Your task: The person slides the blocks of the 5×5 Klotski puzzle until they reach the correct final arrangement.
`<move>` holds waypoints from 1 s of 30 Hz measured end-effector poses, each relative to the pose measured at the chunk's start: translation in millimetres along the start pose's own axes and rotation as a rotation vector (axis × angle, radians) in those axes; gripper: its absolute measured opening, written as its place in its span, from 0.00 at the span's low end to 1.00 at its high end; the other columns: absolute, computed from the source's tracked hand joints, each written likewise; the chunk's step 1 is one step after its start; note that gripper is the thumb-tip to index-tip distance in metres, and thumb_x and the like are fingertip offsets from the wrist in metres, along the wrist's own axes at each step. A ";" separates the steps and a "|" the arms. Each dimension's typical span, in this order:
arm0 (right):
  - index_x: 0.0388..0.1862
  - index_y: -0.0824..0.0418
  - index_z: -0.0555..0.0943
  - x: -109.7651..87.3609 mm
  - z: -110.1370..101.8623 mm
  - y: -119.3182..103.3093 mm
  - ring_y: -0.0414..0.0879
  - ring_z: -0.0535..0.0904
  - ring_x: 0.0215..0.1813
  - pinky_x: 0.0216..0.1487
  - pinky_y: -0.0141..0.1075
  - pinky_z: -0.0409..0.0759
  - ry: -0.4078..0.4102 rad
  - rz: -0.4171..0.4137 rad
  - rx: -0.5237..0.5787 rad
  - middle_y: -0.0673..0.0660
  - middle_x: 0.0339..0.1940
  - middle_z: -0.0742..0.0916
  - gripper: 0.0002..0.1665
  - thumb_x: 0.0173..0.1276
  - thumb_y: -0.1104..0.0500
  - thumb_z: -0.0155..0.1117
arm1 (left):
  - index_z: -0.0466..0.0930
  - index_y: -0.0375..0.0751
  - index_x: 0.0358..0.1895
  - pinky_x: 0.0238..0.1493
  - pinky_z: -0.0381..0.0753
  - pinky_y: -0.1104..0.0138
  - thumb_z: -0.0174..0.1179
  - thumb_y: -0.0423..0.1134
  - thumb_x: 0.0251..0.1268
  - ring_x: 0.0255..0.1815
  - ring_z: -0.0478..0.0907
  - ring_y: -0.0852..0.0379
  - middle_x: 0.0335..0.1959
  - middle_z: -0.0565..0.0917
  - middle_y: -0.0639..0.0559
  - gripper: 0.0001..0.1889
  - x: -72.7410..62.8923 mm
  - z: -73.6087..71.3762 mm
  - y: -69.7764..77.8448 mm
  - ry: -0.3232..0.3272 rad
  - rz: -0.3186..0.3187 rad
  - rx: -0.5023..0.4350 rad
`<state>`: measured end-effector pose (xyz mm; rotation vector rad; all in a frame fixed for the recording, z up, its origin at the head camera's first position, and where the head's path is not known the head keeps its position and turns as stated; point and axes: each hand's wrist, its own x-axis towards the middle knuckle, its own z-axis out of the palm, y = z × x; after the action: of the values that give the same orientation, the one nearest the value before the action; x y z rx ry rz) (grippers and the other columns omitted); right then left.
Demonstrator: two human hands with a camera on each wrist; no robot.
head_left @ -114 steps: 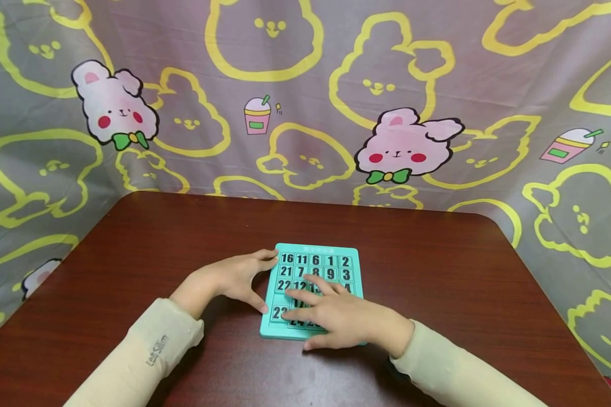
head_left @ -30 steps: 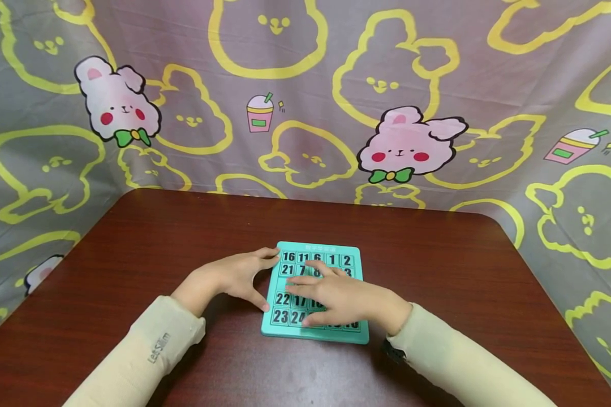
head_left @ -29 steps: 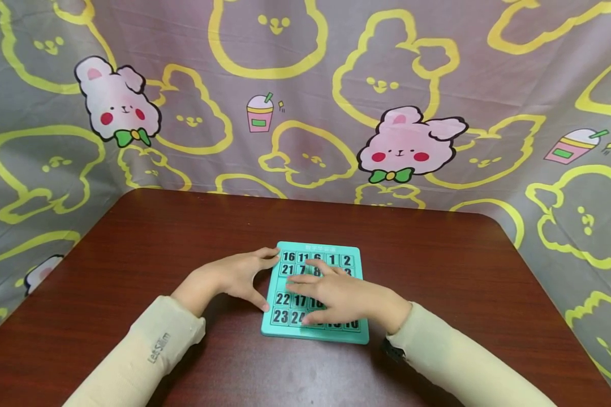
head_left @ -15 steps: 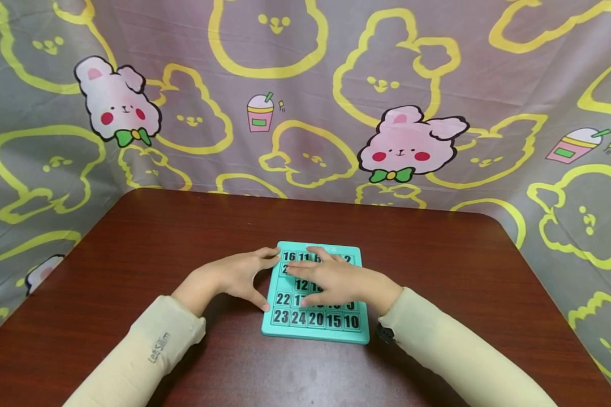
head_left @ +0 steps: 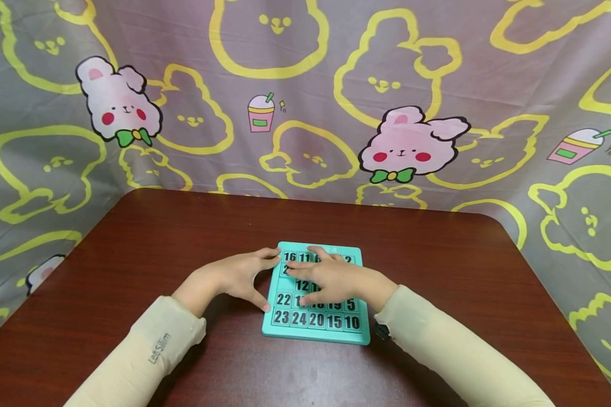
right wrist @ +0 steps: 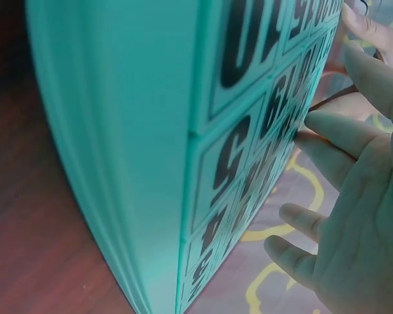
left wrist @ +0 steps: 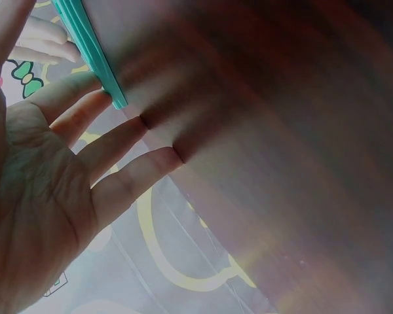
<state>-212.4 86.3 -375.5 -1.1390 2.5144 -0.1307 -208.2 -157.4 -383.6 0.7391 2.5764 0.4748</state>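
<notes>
A turquoise number slide puzzle (head_left: 308, 339) lies flat on the table, its tiles printed with black numbers. One square stands vacant at the left end of the third row (head_left: 287, 285), above tile 22 (head_left: 283, 299). My left hand (head_left: 234, 277) touches the puzzle's left edge with fingers at the far corner and the thumb lower down. In the left wrist view its fingers (left wrist: 121, 140) are spread and extended. Over the upper half of the puzzle spreads my right hand (head_left: 341, 281), a fingertip right at the second row's left tile. It hides several tiles.
Dark reddish-brown wood makes up the table (head_left: 183, 226). Behind it and along both sides hangs a grey-pink curtain (head_left: 305, 102) with yellow outlines and cartoon rabbits.
Tile 22 has slid down, so the vacant square now shows above it. My right hand has shifted toward the puzzle's far side, uncovering the bottom row. The left hand has stayed put.
</notes>
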 end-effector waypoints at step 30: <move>0.78 0.44 0.62 -19.3 9.9 -12.9 0.60 0.43 0.83 0.73 0.67 0.55 -0.022 -0.073 -0.034 0.39 0.81 0.59 0.44 0.68 0.32 0.59 | 0.55 0.39 0.78 0.73 0.64 0.48 0.77 0.58 0.46 0.80 0.54 0.44 0.82 0.49 0.48 0.58 0.2 -0.1 1.2 -0.002 -0.006 0.000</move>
<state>-188.0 92.7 -375.9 -1.2391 2.4660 -0.0940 -207.9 -156.3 -383.0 0.7318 2.5754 0.4723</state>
